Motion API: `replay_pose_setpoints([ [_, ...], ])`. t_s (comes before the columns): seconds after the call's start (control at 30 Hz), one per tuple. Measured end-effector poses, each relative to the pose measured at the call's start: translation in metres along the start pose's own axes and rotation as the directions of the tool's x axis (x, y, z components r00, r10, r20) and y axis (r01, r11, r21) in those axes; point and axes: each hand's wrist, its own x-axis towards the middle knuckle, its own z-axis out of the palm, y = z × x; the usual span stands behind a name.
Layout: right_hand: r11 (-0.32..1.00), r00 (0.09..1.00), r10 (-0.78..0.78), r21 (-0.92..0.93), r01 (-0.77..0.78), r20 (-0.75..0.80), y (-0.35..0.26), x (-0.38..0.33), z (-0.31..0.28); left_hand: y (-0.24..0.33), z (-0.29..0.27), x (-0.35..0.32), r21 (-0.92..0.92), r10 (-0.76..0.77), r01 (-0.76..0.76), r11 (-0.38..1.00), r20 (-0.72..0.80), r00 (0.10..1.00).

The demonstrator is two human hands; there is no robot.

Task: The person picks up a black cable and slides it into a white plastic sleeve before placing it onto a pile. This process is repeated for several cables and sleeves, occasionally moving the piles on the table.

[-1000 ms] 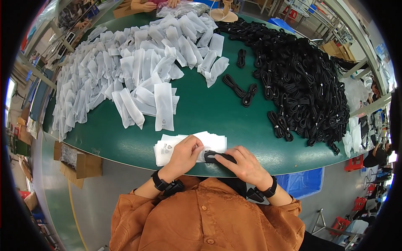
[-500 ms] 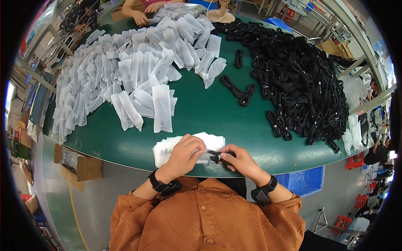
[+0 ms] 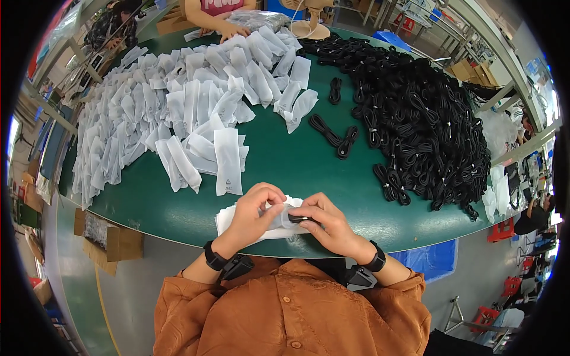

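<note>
Green table [image 3: 285, 172] is packed: white pouches [image 3: 178, 113] heaped left, black cable bundles [image 3: 415, 118] piled right, only a bare strip between. At the near edge, my left hand [image 3: 252, 213] pinches a clear pouch [image 3: 279, 216] and my right hand [image 3: 326, 222] grips a black cable [image 3: 300, 219] at its mouth, both over a small pouch stack [image 3: 228, 216].
</note>
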Motion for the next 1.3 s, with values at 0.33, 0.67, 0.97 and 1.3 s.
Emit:
replay_pose_setpoints([
  [0.33,0.837,0.944,-0.056,-0.530,-0.132,-0.324,0.068,0.065,-0.044,-0.017,-0.106,0.048,-0.506,-0.300,0.047,0.861,-0.432,0.850],
  [0.67,0.392,0.960,0.164,-0.878,-0.274,-0.227,0.123,0.040,-0.060,-0.009,0.003,-0.013,0.358,0.161,-0.157,0.921,0.019,0.987],
  [0.97,0.820,0.789,0.568,0.075,-0.567,-0.234,0.055,-0.027,-0.053,-0.023,0.036,-0.031,0.398,0.142,-0.113,0.911,-0.043,0.989],
  [1.3,0.852,0.859,0.512,0.112,-0.511,0.021,-0.003,-0.068,-0.035,-0.023,0.029,-0.029,0.073,-0.159,0.165,0.984,-0.086,0.984],
])
